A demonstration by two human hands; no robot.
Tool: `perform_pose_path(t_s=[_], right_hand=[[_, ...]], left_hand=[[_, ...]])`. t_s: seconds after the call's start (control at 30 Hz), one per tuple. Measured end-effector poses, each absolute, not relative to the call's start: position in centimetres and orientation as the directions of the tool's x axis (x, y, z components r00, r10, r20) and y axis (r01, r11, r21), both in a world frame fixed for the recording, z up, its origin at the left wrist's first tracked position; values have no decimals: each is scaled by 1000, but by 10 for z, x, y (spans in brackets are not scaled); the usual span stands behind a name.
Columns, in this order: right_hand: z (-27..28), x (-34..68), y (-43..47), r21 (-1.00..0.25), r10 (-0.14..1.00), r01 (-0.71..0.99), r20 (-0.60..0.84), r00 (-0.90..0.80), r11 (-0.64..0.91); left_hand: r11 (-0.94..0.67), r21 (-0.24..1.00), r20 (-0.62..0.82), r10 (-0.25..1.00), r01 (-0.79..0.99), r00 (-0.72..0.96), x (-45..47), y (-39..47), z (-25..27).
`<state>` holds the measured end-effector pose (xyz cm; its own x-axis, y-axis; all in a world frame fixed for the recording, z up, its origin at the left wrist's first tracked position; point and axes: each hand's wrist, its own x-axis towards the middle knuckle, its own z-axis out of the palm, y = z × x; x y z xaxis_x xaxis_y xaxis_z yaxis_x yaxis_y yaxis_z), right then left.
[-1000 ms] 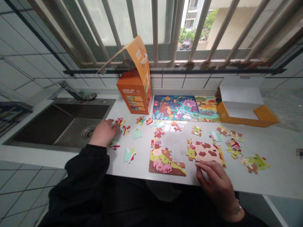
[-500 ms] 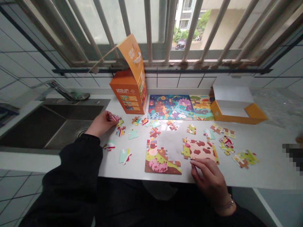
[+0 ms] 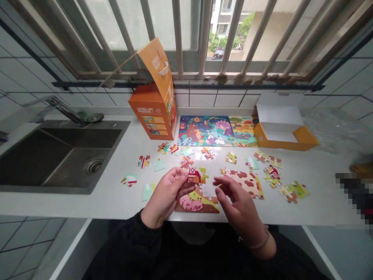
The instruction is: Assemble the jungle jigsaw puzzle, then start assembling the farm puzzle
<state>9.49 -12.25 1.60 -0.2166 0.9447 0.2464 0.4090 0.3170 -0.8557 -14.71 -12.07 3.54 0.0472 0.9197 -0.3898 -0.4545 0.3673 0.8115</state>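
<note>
Between the thumb and fingers of my left hand (image 3: 171,191) is a jigsaw puzzle piece (image 3: 196,175) with a red barn and a green edge. It is held above a joined puzzle section (image 3: 192,203) showing a pink pig, partly hidden by that hand. My right hand (image 3: 236,204) hovers with its fingers apart and nothing in them. Just beyond its fingers lies a joined section with a brown-spotted cow (image 3: 246,182). Loose pieces lie around, among them a green one (image 3: 231,157) and a pale turquoise one (image 3: 159,165).
An orange puzzle box (image 3: 153,116) stands open at the back, beside a finished animal puzzle (image 3: 204,130). Right of it are an open yellow box (image 3: 287,142) and clear plastic wrap (image 3: 326,128). A dark sink (image 3: 58,155) with a tap (image 3: 65,111) is at left.
My left hand has brought the barn piece from the left side of the counter to the middle, over the pig section. My right hand has moved left and its fingers have spread.
</note>
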Motion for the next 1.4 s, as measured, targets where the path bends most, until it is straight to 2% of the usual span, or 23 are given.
perform_pose_path(t_s=[0.17, 0.3, 0.4, 0.5, 0.6, 0.67, 0.8, 0.9, 1.0, 1.1, 1.17, 1.27, 1.4], right_hand=[[13, 80, -112, -978, 973, 204, -1, -230, 47], [11, 79, -115, -990, 971, 141, -57, -233, -24], [5, 83, -119, -985, 975, 170, -63, -215, -26], [-1, 90, -117, -967, 978, 255, -67, -199, -14], [0, 96, -104, -928, 985, 372, -34, -169, 32], [4, 98, -90, -887, 987, 457, -13, -163, 64], [12, 95, -58, -765, 988, 635, 9, -152, 105], [11, 89, -41, -652, 990, 749, 22, -137, 118], [4, 85, -34, -541, 989, 828, 57, -137, 146], [-4, 84, -35, -418, 966, 877, 196, -169, 238], [-6, 84, -36, -382, 942, 877, 276, -192, 290], [-3, 81, -36, -461, 917, 806, 319, -240, 371], [5, 71, -36, -628, 896, 640, 288, -337, 442]], left_hand=[[422, 751, -423, 898, -508, 121, -128, -130, 33], [430, 793, -418, 899, -431, 129, -124, -140, 25], [376, 894, -363, 927, -244, 97, -126, -149, 19], [239, 962, -242, 970, 129, 11, -136, -153, 17], [22, 848, -19, 1000, 530, -10, -151, -150, 18], [-69, 719, 79, 997, 691, 18, -162, -141, 17], [-51, 479, 91, 996, 876, 8, -174, -105, 16], [-26, 424, 95, 995, 906, -16, -175, -73, 14], [-19, 426, 93, 995, 904, -23, -174, -48, 11], [-19, 464, 68, 998, 885, -14, -176, -33, 7], [-22, 508, 45, 999, 861, -1, -178, -27, 5], [-44, 594, 27, 999, 803, 35, -181, -24, 5], [-59, 722, 14, 997, 689, 71, -177, -30, 7]])
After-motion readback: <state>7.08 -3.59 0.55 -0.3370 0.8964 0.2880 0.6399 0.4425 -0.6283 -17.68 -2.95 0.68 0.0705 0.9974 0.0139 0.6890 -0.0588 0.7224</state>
